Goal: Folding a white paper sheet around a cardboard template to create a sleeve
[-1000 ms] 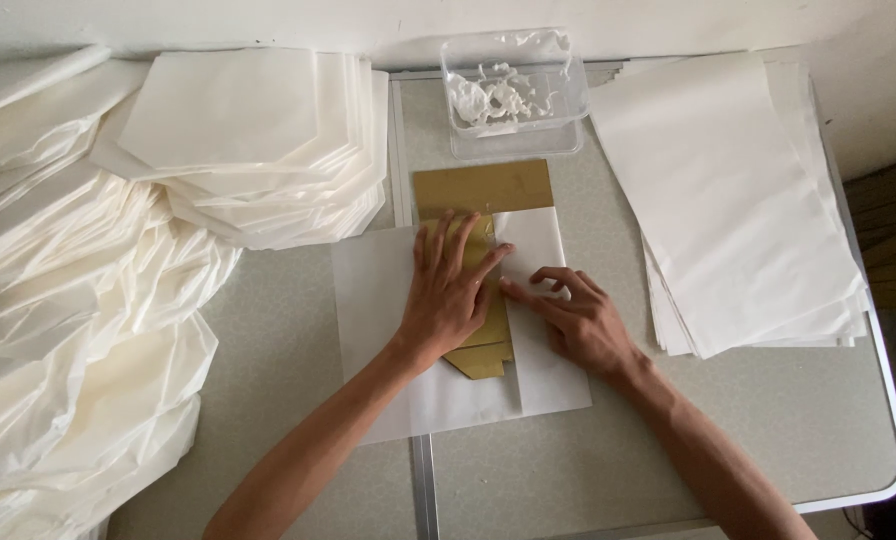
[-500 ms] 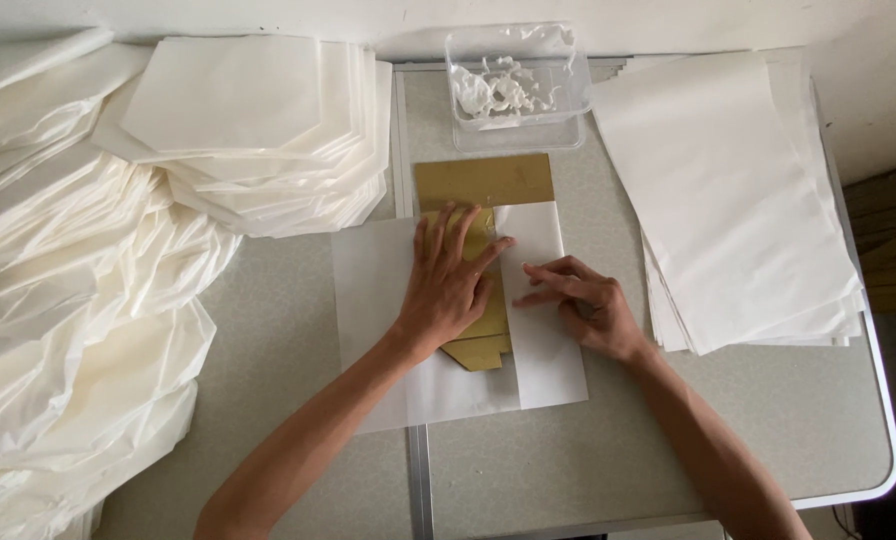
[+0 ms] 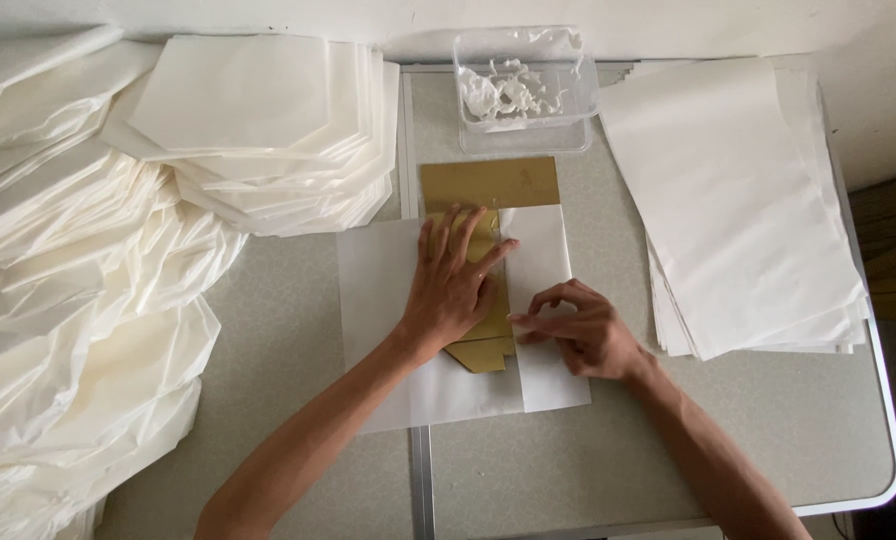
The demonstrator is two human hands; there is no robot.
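I am watching the left hand (image 3: 453,290) pressing flat, fingers spread wide, on a long gold-brown card template (image 3: 488,185) that is lying on a white translucent paper sheet (image 3: 378,300) in the middle of the grey speckled folding table (image 3: 668,440). The right hand (image 3: 578,335) is working just beside it, fingertips curled and pinching at the right flap of the sheet, which is already lying folded over toward the card; I cannot tell how firmly the flap is being gripped. The left side of the sheet is lying unfolded, so I am judging this wrap as roughly half formed. A large heap of finished folded white paper pieces (image 3: 258,120) is sitting at the left, and a flat stack of uncut white sheets (image 3: 738,200) is waiting at the right, so plenty is remaining. A clear plastic tub of white scraps (image 3: 523,90) is standing behind the card
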